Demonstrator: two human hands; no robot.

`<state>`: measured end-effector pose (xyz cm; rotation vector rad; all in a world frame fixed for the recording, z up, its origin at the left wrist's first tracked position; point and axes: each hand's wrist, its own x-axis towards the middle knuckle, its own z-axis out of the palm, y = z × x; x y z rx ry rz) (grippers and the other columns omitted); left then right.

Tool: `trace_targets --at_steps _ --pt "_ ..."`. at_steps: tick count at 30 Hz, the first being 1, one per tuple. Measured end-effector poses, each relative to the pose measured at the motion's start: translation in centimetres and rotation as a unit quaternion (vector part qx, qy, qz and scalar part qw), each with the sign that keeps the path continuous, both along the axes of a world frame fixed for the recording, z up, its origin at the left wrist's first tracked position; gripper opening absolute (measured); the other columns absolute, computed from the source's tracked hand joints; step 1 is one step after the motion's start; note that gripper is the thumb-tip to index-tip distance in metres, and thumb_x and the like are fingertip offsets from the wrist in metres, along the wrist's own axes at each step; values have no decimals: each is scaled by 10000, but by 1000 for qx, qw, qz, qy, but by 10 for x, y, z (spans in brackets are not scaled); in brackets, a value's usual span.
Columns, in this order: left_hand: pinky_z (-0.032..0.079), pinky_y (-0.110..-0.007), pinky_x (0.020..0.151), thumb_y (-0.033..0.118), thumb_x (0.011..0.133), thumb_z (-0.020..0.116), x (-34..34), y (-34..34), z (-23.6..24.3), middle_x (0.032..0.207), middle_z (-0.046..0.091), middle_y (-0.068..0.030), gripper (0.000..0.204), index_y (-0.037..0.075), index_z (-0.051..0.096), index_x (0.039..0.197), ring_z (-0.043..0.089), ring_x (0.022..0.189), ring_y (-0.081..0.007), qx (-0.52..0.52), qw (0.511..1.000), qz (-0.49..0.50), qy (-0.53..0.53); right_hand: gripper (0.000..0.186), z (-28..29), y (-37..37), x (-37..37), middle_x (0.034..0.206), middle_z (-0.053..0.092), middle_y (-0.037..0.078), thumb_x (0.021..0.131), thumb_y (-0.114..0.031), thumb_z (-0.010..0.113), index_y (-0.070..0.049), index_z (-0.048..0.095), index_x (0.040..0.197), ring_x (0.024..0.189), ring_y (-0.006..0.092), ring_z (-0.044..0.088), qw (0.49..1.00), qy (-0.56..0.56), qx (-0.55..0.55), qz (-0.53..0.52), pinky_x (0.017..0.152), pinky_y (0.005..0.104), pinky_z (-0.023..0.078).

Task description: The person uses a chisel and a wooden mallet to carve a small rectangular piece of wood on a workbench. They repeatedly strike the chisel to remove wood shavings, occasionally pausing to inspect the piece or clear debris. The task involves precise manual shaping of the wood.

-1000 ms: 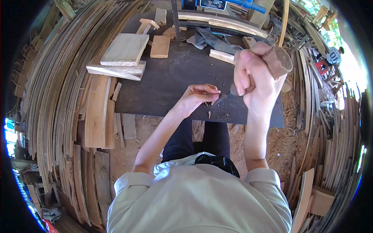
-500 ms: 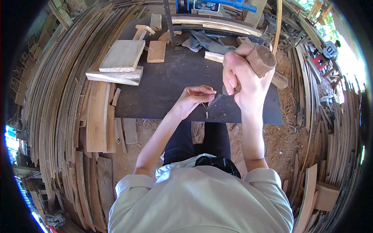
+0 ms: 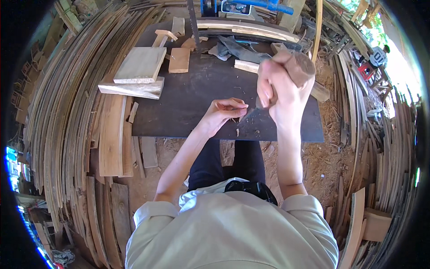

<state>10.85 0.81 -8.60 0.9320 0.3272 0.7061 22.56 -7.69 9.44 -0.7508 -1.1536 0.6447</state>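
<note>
The room is full of wood: long, thin strips (image 3: 67, 112) lie in a big heap on the left, and the floor (image 3: 324, 157) looks brown and dusty. In the middle is a dark worktop (image 3: 192, 85). Over its near part, the right hand (image 3: 284, 96) has its fingers curled tight around a wooden-handled tool (image 3: 301, 70). The fat round end pokes up past the fist, and a grey blade (image 3: 249, 114) slants down to the left. A fist like that likely gives a strong, steady hold.

The left hand (image 3: 221, 117) has its thumb and fingers nearly together, like a pinch — I cannot tell if they have hold of the blade, a thin bit of wood or nothing. They may be there to help guide the tip. So the tool's handle sits inside the right fingers, and its blade is right by the left fingertips. A small wood shaving (image 3: 238, 132) lies near. The flat boards (image 3: 139, 65) are piled off to the left — maybe to leave room for both hands.
</note>
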Motion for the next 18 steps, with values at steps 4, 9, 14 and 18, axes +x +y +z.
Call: trace_targets --at_steps 4,9,14,18 --pt "495 -244 787 -39 768 723 -6 -3 -1 1019 644 -66 197 -7 710 963 632 898 -150 -3 1000 -1 6 173 -2 0 -5 480 410 58 830 50 489 17 440 667 341 91 341 1000 -10 5 6 300 244 249" --pt "479 -249 819 -44 784 709 0 -8 2 1017 643 -65 166 -4 711 946 611 920 -141 13 1000 0 -10 186 -2 3 0 473 396 48 837 33 503 4 429 669 339 90 336 999 23 -2 -35 300 247 234" --pt "468 -249 841 -17 812 697 -1 -11 2 1030 647 -68 152 19 715 958 597 934 -128 99 994 48 14 158 -5 4 -5 476 390 45 836 42 499 8 454 688 345 103 344 999 30 -15 -11 311 242 234" --pt "471 -247 855 1 829 688 -1 -15 20 1048 651 -69 160 17 710 987 588 946 -118 134 989 61 0 147 14 -8 7 481 483 25 836 -11 583 -2 548 694 351 74 418 996 73 53 24 321 234 284"
